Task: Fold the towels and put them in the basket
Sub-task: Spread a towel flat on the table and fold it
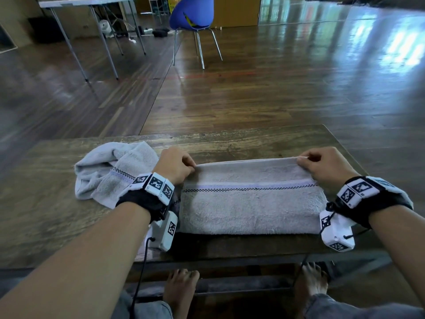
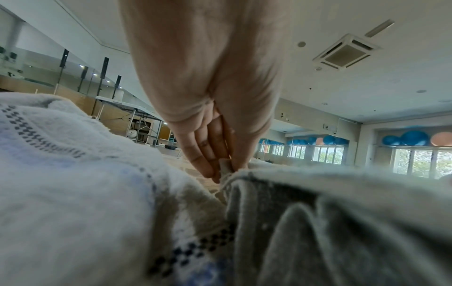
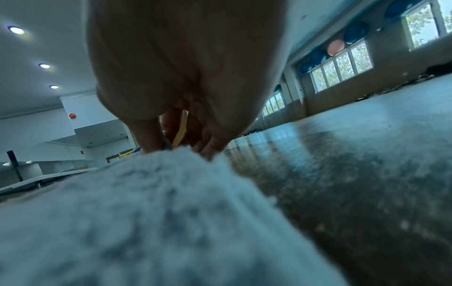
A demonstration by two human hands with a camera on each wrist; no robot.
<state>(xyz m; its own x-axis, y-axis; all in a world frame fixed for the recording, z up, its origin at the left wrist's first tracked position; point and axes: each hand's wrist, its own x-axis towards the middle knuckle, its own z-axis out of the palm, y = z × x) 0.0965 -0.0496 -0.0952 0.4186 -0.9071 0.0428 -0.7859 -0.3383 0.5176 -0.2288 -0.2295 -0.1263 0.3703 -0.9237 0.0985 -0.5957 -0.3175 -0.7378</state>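
Note:
A grey towel [image 1: 250,203] with a checkered stripe lies folded lengthwise on the wooden table [image 1: 230,141]. My left hand [image 1: 177,165] pinches its far left corner, and the left wrist view shows the fingertips [image 2: 210,170] closed on the hem [image 2: 226,166]. My right hand [image 1: 322,164] pinches the far right corner; its fingers [image 3: 151,143] meet the towel edge [image 3: 176,152] in the right wrist view. A second grey towel [image 1: 110,171] lies crumpled to the left of my left hand. No basket is in view.
The table's far edge runs just beyond the towels. A blue chair [image 1: 193,17] stands on the wooden floor behind, with a folding table [image 1: 87,3] at the back left. My bare feet [image 1: 181,286] show under the near edge.

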